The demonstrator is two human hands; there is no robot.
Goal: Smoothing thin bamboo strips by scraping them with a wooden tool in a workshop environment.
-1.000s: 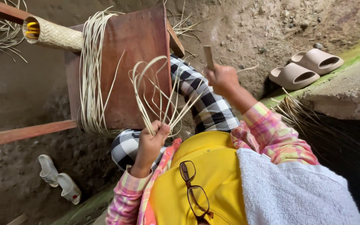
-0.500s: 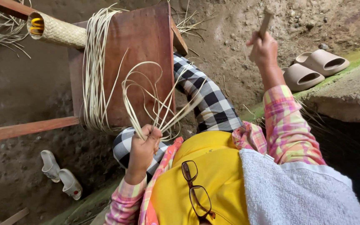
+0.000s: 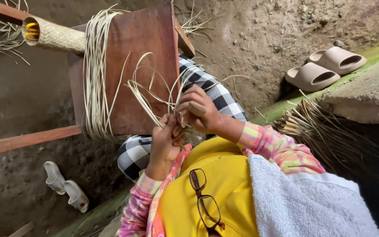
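My left hand (image 3: 165, 141) is closed around a bunch of thin pale cane strips (image 3: 148, 94) that loop up in front of a reddish wooden board (image 3: 143, 48). My right hand (image 3: 202, 110) sits right beside it, touching the same strips, and its fingers grip a small brown stick-like tool (image 3: 197, 108). Both hands meet above my knee in checked black-and-white trousers (image 3: 218, 94). A thick bundle of the same strips (image 3: 95, 74) hangs over the board's left side.
A woven cane tube (image 3: 55, 37) lies at the board's top left on a wooden frame (image 3: 27, 139). Beige sandals (image 3: 325, 68) sit at the right by a concrete ledge, white shoes (image 3: 64, 188) at the lower left. Dried strips (image 3: 325, 131) pile up at the right. Glasses (image 3: 205, 206) hang on my yellow shirt.
My right hand, raised high to the right with the tool half a second ago, has come back down to the strips beside my left hand. The left hand kept its hold.
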